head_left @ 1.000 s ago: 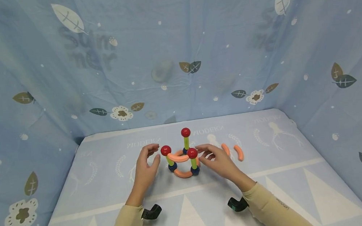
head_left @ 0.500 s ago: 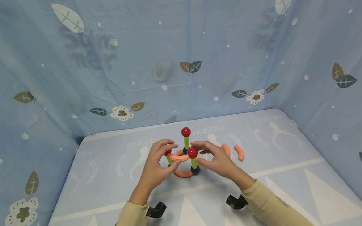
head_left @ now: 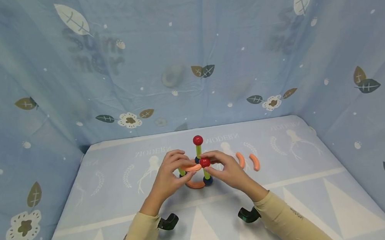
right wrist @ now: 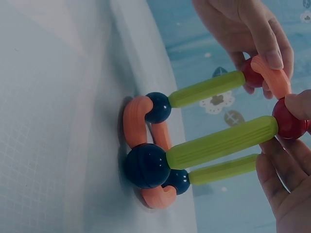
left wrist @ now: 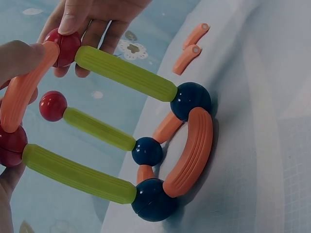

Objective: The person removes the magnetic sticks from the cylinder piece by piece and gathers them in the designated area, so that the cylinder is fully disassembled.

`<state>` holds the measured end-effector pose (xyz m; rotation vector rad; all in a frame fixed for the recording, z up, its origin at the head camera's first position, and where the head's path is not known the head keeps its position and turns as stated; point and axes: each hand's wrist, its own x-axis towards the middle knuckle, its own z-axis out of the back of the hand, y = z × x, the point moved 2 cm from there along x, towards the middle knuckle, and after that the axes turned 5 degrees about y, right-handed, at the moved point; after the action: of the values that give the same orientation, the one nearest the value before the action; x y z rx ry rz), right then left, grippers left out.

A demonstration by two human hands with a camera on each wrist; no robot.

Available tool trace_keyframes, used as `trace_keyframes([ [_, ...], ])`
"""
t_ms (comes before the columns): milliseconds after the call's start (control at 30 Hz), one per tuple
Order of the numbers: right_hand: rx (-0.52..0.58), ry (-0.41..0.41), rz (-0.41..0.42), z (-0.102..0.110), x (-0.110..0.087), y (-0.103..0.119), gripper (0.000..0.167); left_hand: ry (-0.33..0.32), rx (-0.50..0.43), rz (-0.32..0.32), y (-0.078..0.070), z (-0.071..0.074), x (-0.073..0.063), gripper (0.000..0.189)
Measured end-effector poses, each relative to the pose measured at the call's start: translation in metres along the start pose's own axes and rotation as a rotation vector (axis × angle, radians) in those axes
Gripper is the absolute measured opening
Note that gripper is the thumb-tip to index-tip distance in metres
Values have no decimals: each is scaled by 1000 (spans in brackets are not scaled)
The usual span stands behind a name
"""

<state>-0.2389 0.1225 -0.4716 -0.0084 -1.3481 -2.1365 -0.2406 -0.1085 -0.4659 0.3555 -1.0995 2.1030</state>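
A toy frame of magnetic sticks and balls stands on the table, with green sticks [left wrist: 127, 73] upright between navy balls [left wrist: 154, 200] below and red balls above. Curved orange sticks [left wrist: 193, 153] join the navy balls. Another curved orange stick [head_left: 193, 168] bridges the two front red balls. My left hand [head_left: 168, 176] grips this upper stick at the left red ball [right wrist: 253, 72], thumb on the stick and fingers behind, hiding most of that ball in the head view. My right hand [head_left: 228, 168] pinches the right red ball [head_left: 205, 162]. The rear red ball [head_left: 198, 140] is untouched.
Two loose curved orange sticks, a nearer one [head_left: 240, 159] and an outer one [head_left: 254, 162], lie on the table right of the frame. Patterned blue cloth [head_left: 186, 58] hangs behind and on both sides of the table [head_left: 100, 206].
My left hand has moved right from beside the frame onto the upper curved stick and left red ball. My right hand has closed in from beside the right red ball to pinch it.
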Motion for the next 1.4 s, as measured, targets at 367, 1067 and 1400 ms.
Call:
trace_keyframes([
  [367, -34, -8, 15, 2, -1, 4, 40, 14, -16, 25, -1, -3, 2, 20],
  [1067, 21, -34, 12, 2, -1, -1, 37, 30, 103, 18, 2, -5, -2, 18],
  [1400, 8, -35, -13, 2, -1, 0, 37, 6, 88, 31, 6, -6, -4, 19],
])
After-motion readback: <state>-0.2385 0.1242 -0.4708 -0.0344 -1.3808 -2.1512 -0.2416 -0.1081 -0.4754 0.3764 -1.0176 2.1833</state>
